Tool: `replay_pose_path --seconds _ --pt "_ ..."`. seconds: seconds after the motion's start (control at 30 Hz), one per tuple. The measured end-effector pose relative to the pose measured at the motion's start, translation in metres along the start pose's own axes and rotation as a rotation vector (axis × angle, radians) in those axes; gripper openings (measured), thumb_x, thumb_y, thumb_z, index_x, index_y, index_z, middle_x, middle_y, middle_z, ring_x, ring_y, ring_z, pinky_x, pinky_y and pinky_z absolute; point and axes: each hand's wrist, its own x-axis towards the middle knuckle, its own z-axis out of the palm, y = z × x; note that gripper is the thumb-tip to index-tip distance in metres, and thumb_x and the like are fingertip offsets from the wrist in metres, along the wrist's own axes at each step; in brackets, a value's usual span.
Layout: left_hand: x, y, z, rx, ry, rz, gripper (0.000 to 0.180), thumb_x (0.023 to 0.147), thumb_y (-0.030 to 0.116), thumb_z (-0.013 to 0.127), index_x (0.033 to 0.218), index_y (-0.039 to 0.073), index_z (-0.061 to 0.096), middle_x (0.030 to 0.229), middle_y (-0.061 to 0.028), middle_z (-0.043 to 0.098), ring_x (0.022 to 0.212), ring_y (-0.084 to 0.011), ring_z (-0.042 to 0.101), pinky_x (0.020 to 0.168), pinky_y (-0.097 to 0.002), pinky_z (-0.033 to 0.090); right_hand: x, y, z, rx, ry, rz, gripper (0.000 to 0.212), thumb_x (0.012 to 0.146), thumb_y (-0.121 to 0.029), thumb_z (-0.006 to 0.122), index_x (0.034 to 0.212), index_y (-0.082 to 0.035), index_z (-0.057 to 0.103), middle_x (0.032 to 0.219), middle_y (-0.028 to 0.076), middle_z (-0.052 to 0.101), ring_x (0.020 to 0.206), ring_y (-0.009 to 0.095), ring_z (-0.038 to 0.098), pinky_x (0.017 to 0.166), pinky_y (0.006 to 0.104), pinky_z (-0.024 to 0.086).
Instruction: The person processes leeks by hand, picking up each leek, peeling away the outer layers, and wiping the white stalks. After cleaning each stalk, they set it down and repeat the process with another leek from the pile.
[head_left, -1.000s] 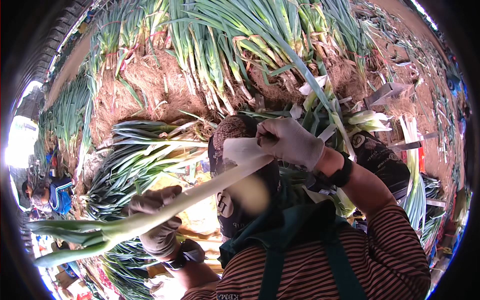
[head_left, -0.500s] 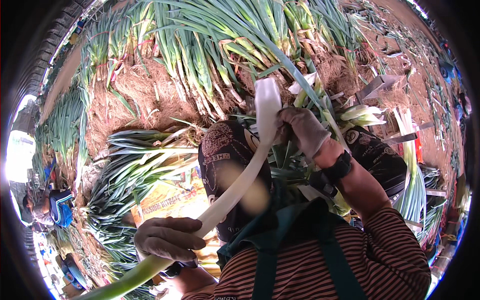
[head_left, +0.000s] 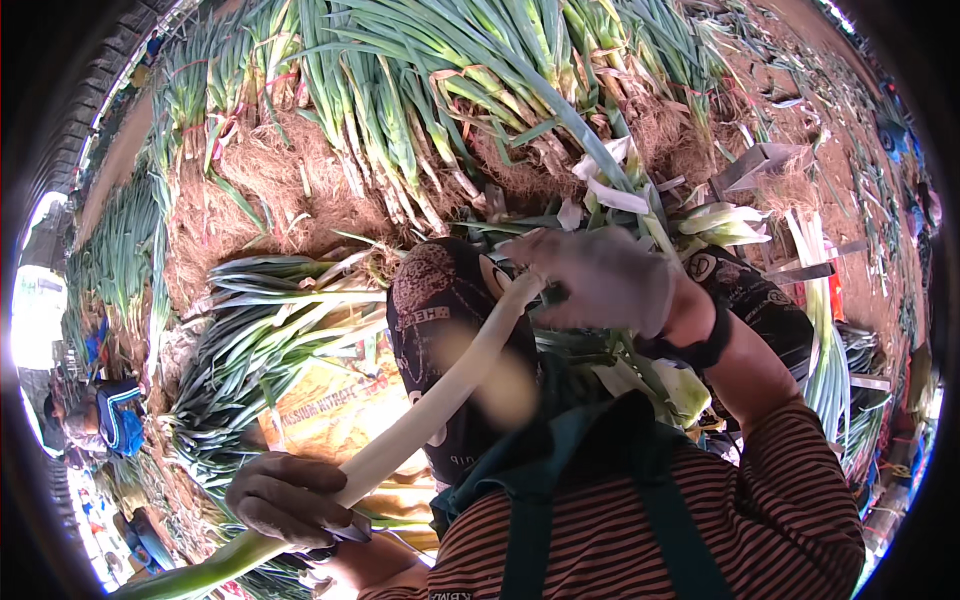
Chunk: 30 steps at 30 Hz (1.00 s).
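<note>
At the near left, the left hand (head_left: pixel 285 497) has its fingers closed around a long white leek (head_left: pixel 430 405). The leek runs up to the right hand (head_left: pixel 600 280), whose fingers pinch its white end. Farther away lies a pile of leeks (head_left: pixel 400 90).

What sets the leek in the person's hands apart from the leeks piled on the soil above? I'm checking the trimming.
The held leek has a clean, smooth white shaft; the piled leeks show brownish, soiled bases with hairy roots. The held leek runs diagonally, left hand near its green part and right hand at its white tip; the piled leeks lie on the soil, packed side by side. Both have long green leaves.
</note>
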Motion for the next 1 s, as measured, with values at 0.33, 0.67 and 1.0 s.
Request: replay_pose_path --seconds 0.33,0.67,1.0 --pt "-0.015 0.008 0.062 -0.204 0.986 -0.593 0.061 0.076 0.025 0.080 0.124 0.008 0.046 0.117 -0.0086 0.054 0.116 -0.0311 0.056 0.082 -0.0364 0.057 0.019 -0.006 0.031 -0.278 0.215 0.095 0.036 0.077 -0.028 0.073 0.105 -0.007 0.062 0.097 0.008 0.067 0.084 0.025 0.067 0.068 0.0373 0.054" --pt "-0.009 0.000 0.063 -0.061 1.054 -0.569 0.049 0.076 0.019 0.080 0.110 0.008 0.047 0.104 -0.0075 0.054 0.109 -0.0361 0.060 0.071 -0.0366 0.061 0.029 -0.036 0.021 -0.547 0.177 -0.001 0.030 0.084 -0.017 0.055 0.107 0.002 0.061 0.082 0.015 0.065 0.068 0.026 0.066 0.057 0.0382 0.053" --pt "-0.029 0.001 0.048 0.105 0.927 -0.575 0.031 0.077 -0.001 0.070 0.098 0.008 0.048 0.092 -0.0067 0.054 0.095 -0.0288 0.060 0.085 -0.0419 0.052 0.026 -0.026 0.027 -0.730 0.099 -0.102 0.026 0.085 -0.018 0.055 0.101 0.001 0.063 0.075 0.013 0.062 0.060 0.023 0.064 0.047 0.0391 0.048"
